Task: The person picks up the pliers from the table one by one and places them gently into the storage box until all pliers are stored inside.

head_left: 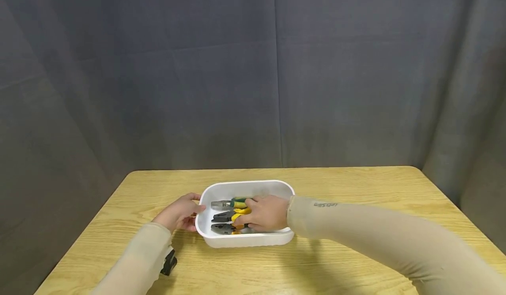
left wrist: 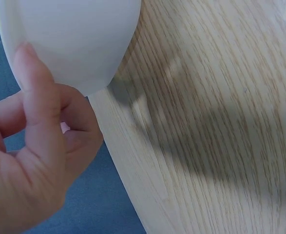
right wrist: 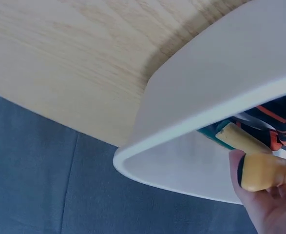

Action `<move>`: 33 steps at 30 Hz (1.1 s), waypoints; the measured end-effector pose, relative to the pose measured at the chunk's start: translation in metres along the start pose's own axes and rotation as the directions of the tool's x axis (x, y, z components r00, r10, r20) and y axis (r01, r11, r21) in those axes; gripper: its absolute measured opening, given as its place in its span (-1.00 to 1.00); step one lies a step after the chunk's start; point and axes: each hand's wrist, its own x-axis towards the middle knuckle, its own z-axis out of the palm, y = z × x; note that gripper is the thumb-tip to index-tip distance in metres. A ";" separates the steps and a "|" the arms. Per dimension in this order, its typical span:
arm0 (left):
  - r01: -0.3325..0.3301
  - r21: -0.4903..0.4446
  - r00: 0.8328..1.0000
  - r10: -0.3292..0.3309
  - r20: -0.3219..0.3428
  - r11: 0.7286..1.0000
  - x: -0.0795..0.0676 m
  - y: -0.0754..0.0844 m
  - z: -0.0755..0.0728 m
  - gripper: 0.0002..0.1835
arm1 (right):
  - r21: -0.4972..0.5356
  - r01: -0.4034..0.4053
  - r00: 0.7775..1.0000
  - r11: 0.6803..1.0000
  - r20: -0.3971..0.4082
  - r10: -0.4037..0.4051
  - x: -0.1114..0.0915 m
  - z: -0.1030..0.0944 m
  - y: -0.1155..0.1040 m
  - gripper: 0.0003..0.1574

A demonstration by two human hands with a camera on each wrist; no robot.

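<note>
A white plastic tub point(head_left: 247, 242) stands on the table with pliers lying side by side in it, jaws to the left. My left hand point(head_left: 182, 211) holds the tub's left end, its thumb at the rim point(left wrist: 9, 53) and its other fingers bent below. Inside the tub, my right hand point(head_left: 269, 213) grips yellow-handled pliers point(head_left: 223, 216), whose handle point(right wrist: 264, 171) shows against the palm in the right wrist view. Behind them lie green-and-yellow-handled pliers point(head_left: 221, 204). Nearer the front wall are dark-jawed pliers point(head_left: 223, 229) with orange on them. My right hand covers most of the handles.
The wooden table point(head_left: 356, 185) spreads around the tub, with its far edge close behind. A grey curtain point(head_left: 237, 88) hangs beyond and at both sides. A small black device point(head_left: 169, 263) sits at the left wrist.
</note>
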 end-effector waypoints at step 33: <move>0.013 -0.072 1.000 -0.012 0.015 0.997 0.010 -0.008 -0.006 -0.58 | 0.396 -0.150 0.989 0.906 0.057 0.139 -0.018 -0.011 0.025 -0.41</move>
